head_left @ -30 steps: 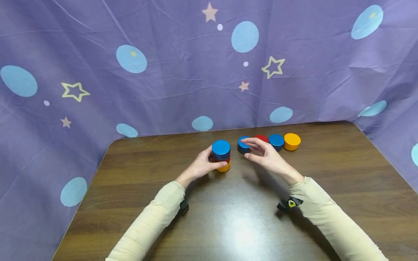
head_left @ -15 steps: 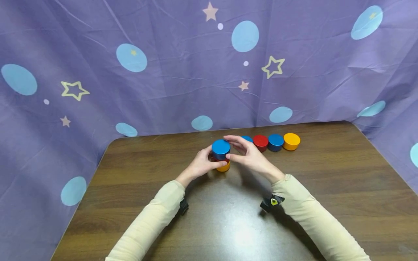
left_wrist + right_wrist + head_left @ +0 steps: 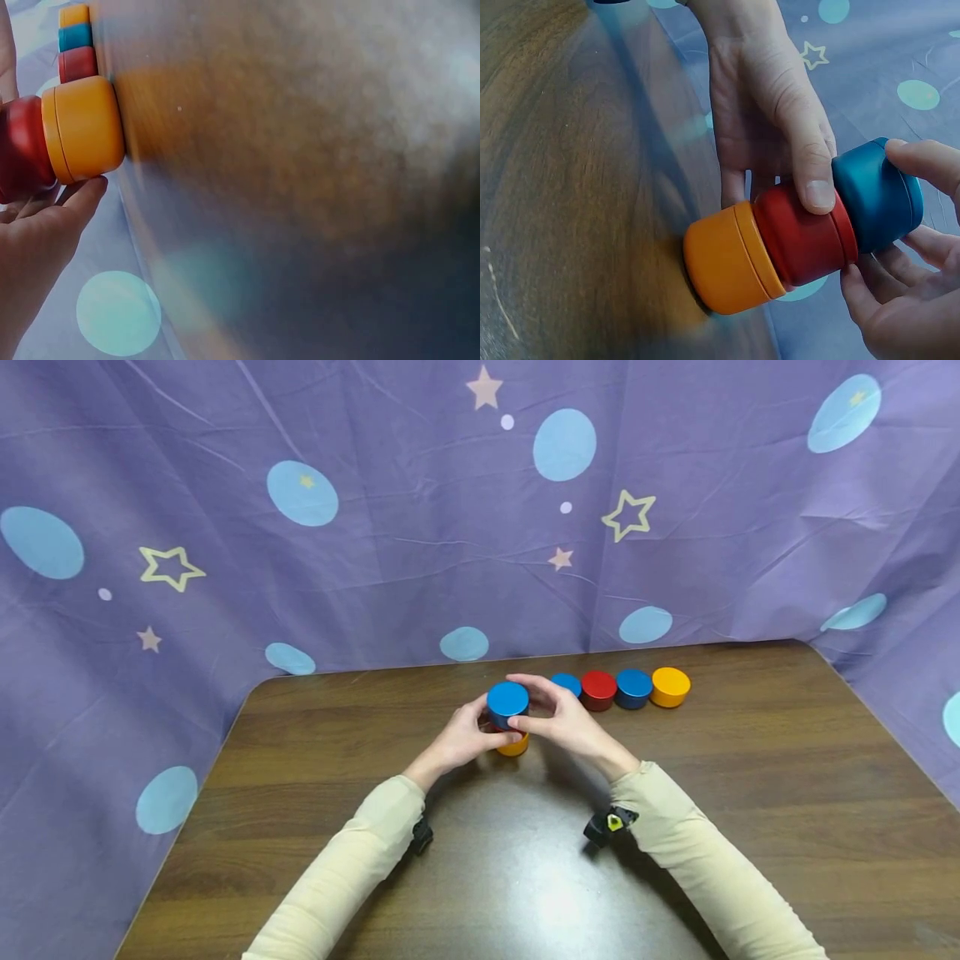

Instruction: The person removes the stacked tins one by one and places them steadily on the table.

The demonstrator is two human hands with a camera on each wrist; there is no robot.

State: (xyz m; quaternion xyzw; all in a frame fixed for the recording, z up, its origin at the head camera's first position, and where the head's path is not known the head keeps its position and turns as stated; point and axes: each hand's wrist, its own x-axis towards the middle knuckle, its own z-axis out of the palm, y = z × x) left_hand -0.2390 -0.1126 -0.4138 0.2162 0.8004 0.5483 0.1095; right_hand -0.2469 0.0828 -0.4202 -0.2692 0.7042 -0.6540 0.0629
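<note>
A stack of three small lidded round jars stands toward the back of the table. At its base is an orange jar (image 3: 726, 259), then a red jar (image 3: 799, 238), with a blue jar (image 3: 507, 699) on top. My left hand (image 3: 459, 741) grips the red jar, its thumb across the near side in the right wrist view. My right hand (image 3: 576, 728) pinches the blue jar between thumb and fingers from the right. In the head view both hands largely cover the red jar.
Along the table's back edge, right of the stack, runs a row: a second blue jar (image 3: 567, 683) partly behind my right hand, a red one (image 3: 598, 691), another blue one (image 3: 633, 689) and an orange one (image 3: 671, 687). A purple patterned curtain (image 3: 405, 585) hangs behind the wooden table (image 3: 322, 735).
My right hand has moved left from in front of the row to the stack and closed its fingers around the top blue jar. My left hand has stayed in place.
</note>
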